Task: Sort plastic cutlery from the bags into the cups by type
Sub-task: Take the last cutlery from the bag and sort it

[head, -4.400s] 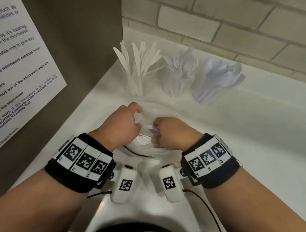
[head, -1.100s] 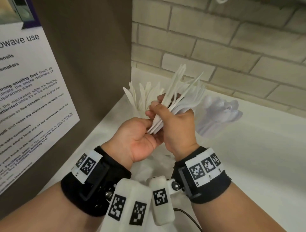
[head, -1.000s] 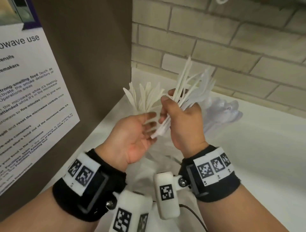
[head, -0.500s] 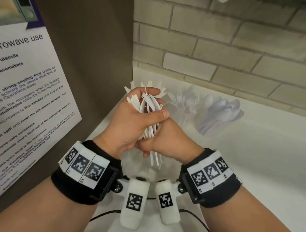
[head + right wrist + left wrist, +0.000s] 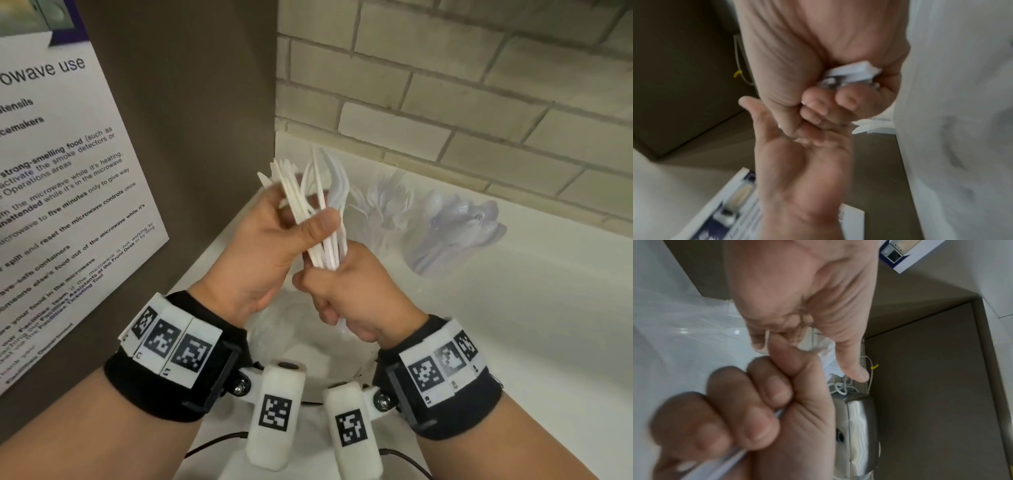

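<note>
both hands are gripping one bundle of white plastic cutlery above the bag, which is lying on the white counter mostly hidden under the wrists. the left hand is wrapping the middle of the bundle, thumb pressing across the front; its fingers are hidden behind the handles in the head view. the right hand is closing as a fist around the handle ends just below the left hand, and the right wrist view is showing only a few white ends poking from the curled fingers. fork tines are showing at the top of the bundle, but the rest is overlapping too much to tell each type. behind the bundle, a cup of knives is almost fully covered. right of the bundle, the cup of forks and, further right, the cup of spoons are standing against the brick wall, both pale and hard to outline. both wrist views are blurring.
</note>
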